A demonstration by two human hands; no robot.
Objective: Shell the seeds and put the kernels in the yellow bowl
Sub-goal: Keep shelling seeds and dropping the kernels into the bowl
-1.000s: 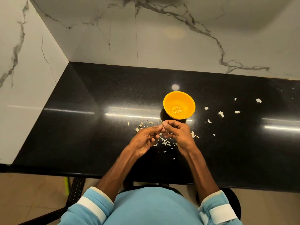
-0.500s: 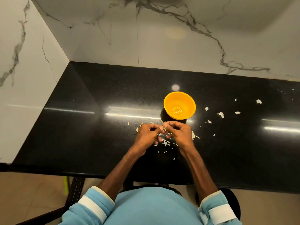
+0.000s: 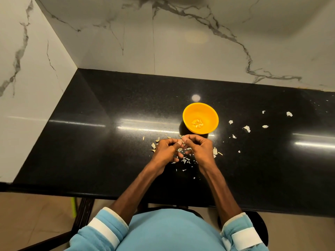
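The yellow bowl (image 3: 208, 113) stands on the black counter, with several pale kernels (image 3: 197, 123) at its bottom. Just in front of it my left hand (image 3: 165, 151) and my right hand (image 3: 198, 147) meet, fingers curled, thumb tips together. They pinch a small seed (image 3: 182, 141) between them; the seed is almost hidden by the fingertips. Pale shell pieces (image 3: 185, 160) lie scattered on the counter under and around both hands.
More shell bits (image 3: 246, 128) lie to the right of the bowl. Marble walls (image 3: 54, 69) close the counter at the back and left. The black counter (image 3: 108, 151) ends at a front edge near my body, with a dark chair below.
My left hand has curled in and drawn up closer to the right hand. Both hands stay in the same spot in front of the bowl.
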